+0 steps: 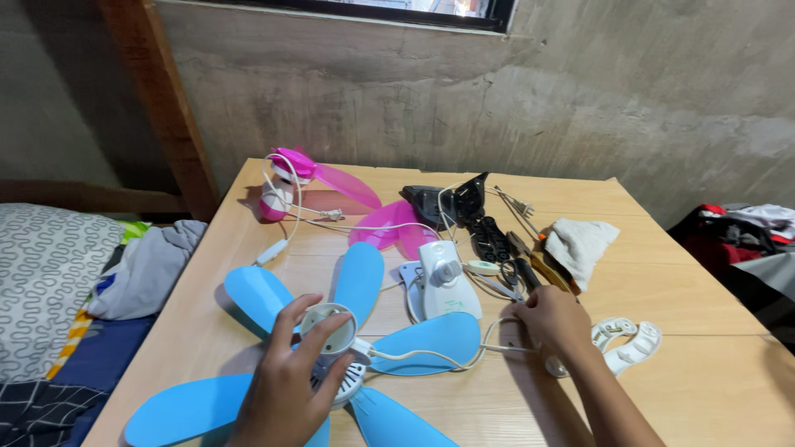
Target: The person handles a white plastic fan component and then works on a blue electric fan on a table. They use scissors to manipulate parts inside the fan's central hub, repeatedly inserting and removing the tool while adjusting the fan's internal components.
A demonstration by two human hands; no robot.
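Observation:
A small fan with light blue blades lies on the wooden table, its white hub under my left hand, whose fingers wrap around it. My right hand rests on the table to the right, fingers closed on the fan's white cord near a pile of tools. A white clip base sits just behind the blades.
A pink fan with loose pink blades lies at the back. Black parts, pliers and screwdrivers, a white rag and a white plastic bracket sit on the right. A bed with a pillow is on the left.

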